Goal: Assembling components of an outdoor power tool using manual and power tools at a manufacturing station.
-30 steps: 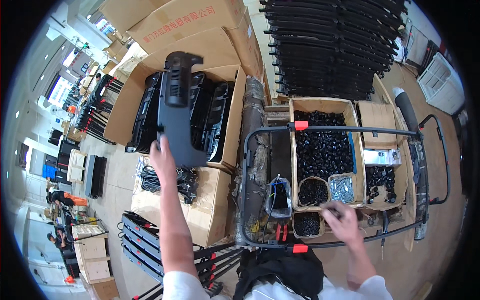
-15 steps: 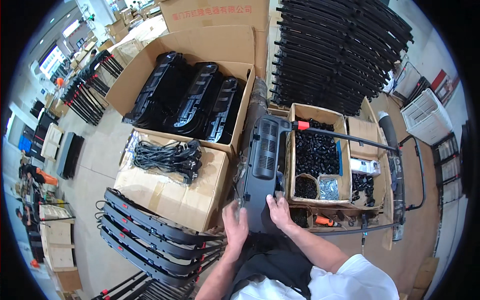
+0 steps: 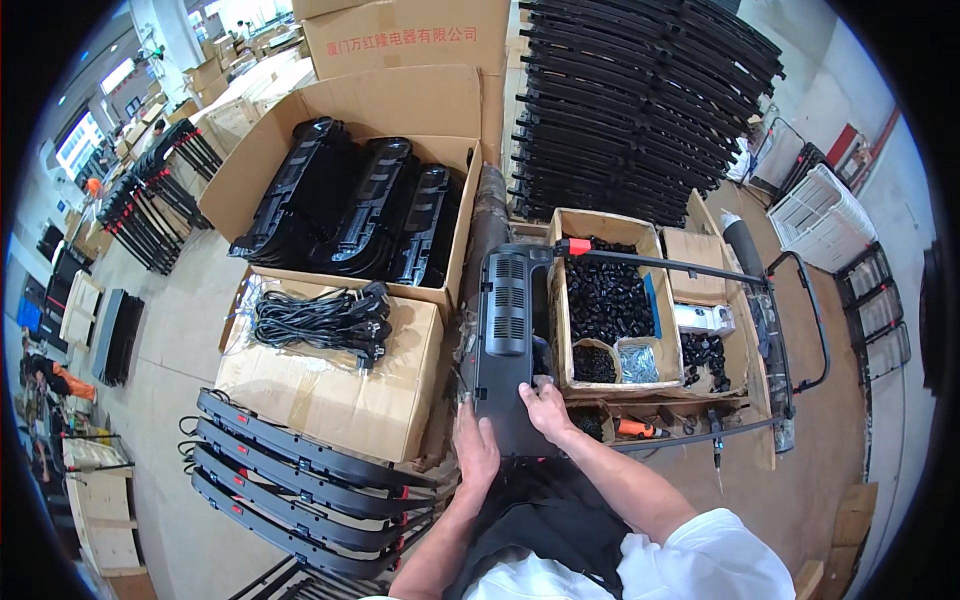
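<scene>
Long dark-grey plastic cover with a raised, slotted block (image 3: 505, 330) sits at the left end of a black tubular metal frame (image 3: 690, 267), lengthwise toward the wearer, just left of a red clip (image 3: 573, 247). Left hand (image 3: 478, 447): fingers extended, released, laid along the cover's left edge. Right hand (image 3: 546, 410): thumb on the cover near its right edge; other fingers partly hidden, can't tell if they're gripping.

Right of the cover, under the frame: open wooden tray (image 3: 562, 300) with small black plastic parts (image 3: 610, 300) and silver screws (image 3: 637, 364). Orange-and-black handheld tool (image 3: 638, 428) nearer the wearer. Left side: open cardboard box (image 3: 400, 100) of glossy black plastic shells (image 3: 365, 205); closed brown carton (image 3: 330, 390) carrying bundled black cables (image 3: 310, 318); curved dark-grey panels (image 3: 290, 445) stacked nearer.
</scene>
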Demonstrator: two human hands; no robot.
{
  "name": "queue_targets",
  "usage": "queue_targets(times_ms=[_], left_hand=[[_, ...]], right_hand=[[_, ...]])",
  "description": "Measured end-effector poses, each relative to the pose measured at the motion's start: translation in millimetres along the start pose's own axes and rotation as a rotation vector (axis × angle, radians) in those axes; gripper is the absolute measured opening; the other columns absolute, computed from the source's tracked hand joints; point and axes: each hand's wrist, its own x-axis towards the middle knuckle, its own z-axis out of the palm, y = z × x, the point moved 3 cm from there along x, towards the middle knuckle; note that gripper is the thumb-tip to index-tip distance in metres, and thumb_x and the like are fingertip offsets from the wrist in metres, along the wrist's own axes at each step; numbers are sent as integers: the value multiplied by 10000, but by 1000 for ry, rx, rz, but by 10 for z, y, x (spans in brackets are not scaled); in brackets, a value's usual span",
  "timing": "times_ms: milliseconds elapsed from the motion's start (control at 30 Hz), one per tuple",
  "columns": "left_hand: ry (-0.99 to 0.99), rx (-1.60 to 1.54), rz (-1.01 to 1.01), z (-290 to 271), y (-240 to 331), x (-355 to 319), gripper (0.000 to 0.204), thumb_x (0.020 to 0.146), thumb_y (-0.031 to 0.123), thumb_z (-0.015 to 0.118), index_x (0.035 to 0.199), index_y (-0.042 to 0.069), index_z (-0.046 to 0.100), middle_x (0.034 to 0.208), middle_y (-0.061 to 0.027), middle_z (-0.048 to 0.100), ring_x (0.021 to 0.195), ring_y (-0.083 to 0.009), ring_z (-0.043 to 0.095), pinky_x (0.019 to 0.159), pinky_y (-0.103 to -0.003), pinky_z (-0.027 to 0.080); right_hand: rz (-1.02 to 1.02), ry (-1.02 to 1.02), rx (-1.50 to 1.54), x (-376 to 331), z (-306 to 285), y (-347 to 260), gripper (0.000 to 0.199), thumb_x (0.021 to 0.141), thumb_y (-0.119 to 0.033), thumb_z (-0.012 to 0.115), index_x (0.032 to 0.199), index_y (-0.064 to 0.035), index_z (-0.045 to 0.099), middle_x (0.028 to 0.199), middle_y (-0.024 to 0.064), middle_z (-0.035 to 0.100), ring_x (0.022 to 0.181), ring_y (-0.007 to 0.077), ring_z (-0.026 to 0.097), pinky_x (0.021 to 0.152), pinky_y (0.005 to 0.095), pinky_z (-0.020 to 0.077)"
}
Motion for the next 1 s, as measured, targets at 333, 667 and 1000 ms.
queue_targets(times_ms=[333,667,1000], left_hand=[[33,-60,-32,48,-46,-48,525,1064,154,464,1527,-93,436,1523,-320,504,1432,-462,476,1222,-498,347],[-244,33,185,444,1380,523,264,985,148,672,1212,16,696,1184,-185,696,1118,-379,641,1005,-461,496],[-1491,608,875,2956,748,121,374,967,201,652,1333,127,634,1336,-126,611,1252,-379,598,1033,-500,535]], right_hand=[[59,-261,-37,-17,-309,-128,543,1054,-361,609,1397,56,556,947,192,761,854,295,747,807,400,576],[131,-155,335,-669,-2708,607,315,1059,-283,641,1212,-12,692,938,59,735,746,103,657,616,257,520],[438,-261,477,-1944,-3377,2022,261,1017,-237,637,1070,-11,756,859,61,746,726,123,671,678,290,552]])
